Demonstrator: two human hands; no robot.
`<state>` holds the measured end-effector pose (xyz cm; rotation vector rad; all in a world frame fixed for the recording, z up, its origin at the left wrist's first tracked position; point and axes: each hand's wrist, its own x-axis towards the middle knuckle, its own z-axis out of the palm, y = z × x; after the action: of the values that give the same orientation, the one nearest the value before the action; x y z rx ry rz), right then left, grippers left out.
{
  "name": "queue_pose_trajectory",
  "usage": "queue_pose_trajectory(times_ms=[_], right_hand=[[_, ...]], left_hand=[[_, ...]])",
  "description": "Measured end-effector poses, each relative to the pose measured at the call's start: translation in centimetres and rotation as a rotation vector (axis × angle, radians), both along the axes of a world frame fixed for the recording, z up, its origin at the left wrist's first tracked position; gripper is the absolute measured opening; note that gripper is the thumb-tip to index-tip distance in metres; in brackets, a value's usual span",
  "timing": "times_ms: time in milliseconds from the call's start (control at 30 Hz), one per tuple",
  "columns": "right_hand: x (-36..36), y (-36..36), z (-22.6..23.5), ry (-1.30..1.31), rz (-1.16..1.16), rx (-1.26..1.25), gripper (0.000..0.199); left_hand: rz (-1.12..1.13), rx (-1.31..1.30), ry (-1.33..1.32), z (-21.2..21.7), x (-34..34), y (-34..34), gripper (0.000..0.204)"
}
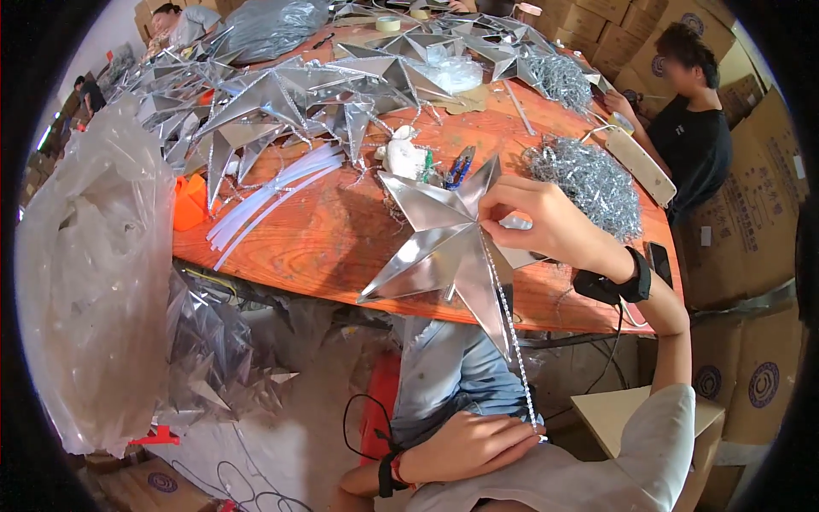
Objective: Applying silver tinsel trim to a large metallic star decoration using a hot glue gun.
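A shiny silver metal star (435,247) with folded points is held up at the table's near edge. My right hand (542,218) pinches near its centre, thumb and fingers closed; just what lies between the fingertips is partly hidden. From there a thin silver tinsel strand (512,341) runs down over one point, taut, to my lap. My left hand (473,448) is low, its fingers closed on the strand's lower end. Beyond the star lie blue-handled pliers (461,166) and a white crumpled bundle (403,156).
Many silver stars (273,98) cover the far left of the orange wooden table (341,226). White plastic strips (273,200) lie nearer. Tinsel heaps (589,183) and a phone (640,166) are at right. A plastic bag (94,282) bulges at left. A co-worker (691,119) sits across.
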<state>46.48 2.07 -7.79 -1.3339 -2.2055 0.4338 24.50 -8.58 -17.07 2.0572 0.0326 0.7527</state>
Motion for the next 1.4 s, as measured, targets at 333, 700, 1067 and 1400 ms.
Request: queue_pose_trajectory(times_ms=[333,700,1067,1400], right_hand=[[-0.1,0.2,0.1,-0.012,0.022,0.026,0.014],[-0.1,-1.0,-0.5,-0.010,-0.056,0.042,0.013],[0.7,-1.0,-1.3,-0.129,0.051,0.254,0.016],[0.3,-1.0,-1.9,-0.161,0.073,0.334,0.020]], left_hand=[[0.042,0.005,-0.026,-0.1,0.0,-0.2,0.018],[0.075,-0.049,-0.114,-0.3,0.1,-0.2,0.017],[0.044,-0.034,-0.066,0.3,0.2,0.0,0.020],[0.025,-0.063,0.020,-0.2,0.2,-0.6,0.018]])
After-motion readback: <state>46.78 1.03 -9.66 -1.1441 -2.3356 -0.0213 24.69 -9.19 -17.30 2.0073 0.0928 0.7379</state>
